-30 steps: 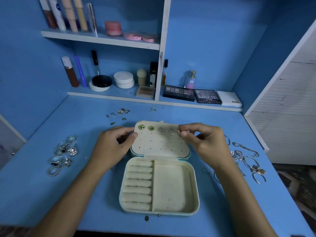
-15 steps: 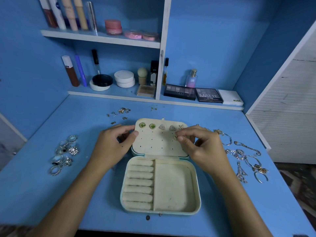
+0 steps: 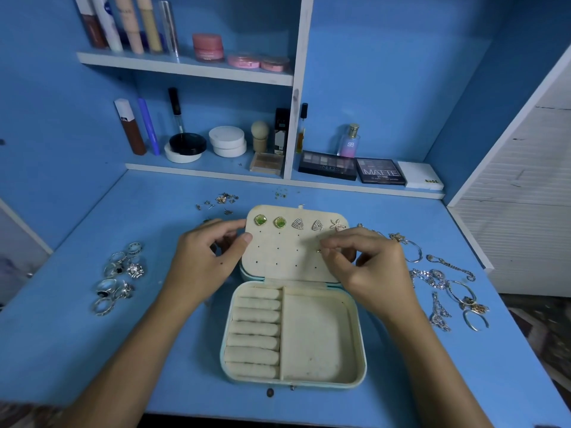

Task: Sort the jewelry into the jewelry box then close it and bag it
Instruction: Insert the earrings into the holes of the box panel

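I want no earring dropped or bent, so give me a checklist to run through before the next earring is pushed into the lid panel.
1. Jewelry box open, lid panel facing up: ok.
2. Left hand steadies the panel's left edge: ok.
3. Right hand pinches a small earring over the panel: ok; which kind it is: cannot tell.
4. Its post lined up with a hole: cannot tell, the fingers hide it.
5. Free holes left below the top row of five earrings: ok.
6. Ring rolls and side compartment free for the rings and chains: ok.
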{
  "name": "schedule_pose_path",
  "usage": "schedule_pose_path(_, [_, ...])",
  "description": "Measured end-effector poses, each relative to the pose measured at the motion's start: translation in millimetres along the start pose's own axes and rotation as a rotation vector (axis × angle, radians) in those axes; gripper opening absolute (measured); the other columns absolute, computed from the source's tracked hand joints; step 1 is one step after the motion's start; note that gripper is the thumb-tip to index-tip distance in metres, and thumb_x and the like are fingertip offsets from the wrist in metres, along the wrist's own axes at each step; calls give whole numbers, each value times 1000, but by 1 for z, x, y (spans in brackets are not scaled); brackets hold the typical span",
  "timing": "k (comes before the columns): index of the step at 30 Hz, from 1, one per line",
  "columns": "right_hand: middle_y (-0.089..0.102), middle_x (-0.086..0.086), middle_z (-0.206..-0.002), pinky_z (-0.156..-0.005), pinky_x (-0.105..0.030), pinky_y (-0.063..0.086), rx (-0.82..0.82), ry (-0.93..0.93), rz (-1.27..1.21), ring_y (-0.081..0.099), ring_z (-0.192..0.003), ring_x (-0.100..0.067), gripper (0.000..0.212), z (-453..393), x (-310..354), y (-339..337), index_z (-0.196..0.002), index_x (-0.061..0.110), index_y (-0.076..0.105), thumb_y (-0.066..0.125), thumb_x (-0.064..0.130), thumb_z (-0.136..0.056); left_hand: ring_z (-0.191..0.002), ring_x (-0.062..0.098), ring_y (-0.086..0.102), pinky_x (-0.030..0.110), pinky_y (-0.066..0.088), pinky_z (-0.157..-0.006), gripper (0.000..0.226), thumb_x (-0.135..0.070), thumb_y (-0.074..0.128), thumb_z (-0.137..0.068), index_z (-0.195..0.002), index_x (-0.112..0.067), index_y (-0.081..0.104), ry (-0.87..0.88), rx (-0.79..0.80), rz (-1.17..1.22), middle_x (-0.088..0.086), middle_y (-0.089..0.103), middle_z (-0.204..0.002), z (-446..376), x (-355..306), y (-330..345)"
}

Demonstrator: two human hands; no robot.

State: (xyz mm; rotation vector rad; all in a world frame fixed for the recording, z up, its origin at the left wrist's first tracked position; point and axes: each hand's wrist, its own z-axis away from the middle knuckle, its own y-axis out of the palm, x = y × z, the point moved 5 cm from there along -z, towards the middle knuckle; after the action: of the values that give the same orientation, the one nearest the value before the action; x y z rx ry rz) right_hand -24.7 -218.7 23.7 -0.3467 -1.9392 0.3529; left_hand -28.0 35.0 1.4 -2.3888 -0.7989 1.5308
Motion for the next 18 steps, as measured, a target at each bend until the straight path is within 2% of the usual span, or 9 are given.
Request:
schedule_pose_path(5, [71, 17, -78, -58, -14, 38, -38, 37, -23, 50, -55, -11, 14, 1, 4, 2, -85, 20, 71, 80, 10, -80, -72, 18, 59, 26, 49, -66, 30, -36, 66, -84, -110, -25, 75, 34, -9, 31, -2, 63, -79, 0, -3, -3])
schedule_pose_path(9, [73, 13, -80, -60, -26, 43, -60, 64, -44, 47, -56, -11, 29, 0, 8, 1, -84, 22, 55, 81, 10, -79, -68, 13, 55, 16, 44, -64, 27, -29, 68, -85, -109, -22, 75, 43, -25, 27, -6, 59, -76, 0, -5, -2])
schedule_pose_path(13, [73, 12, -78, -60, -37, 48, -66, 89, -49, 46, -55, -14, 27, 1, 9, 2, -83, 19, 56, 82, 12, -78, -68, 12, 54, 14, 43, -65, 26, -27, 68, -85, -109, -19, 75, 52, -25, 20, -6, 58, -75, 0, -7, -2])
schedule_pose_path(18, [72, 10, -78, -59, -38, 49, -77, 92, -40, 48, -55, -16, 24, 0, 10, 3, -82, 17, 59, 82, 14, -79, -69, 12, 55, 15, 43, -65, 32, -38, 66, -84, -109, -20, 75, 62, -22, 38, -6, 59, -76, 1, -7, -4])
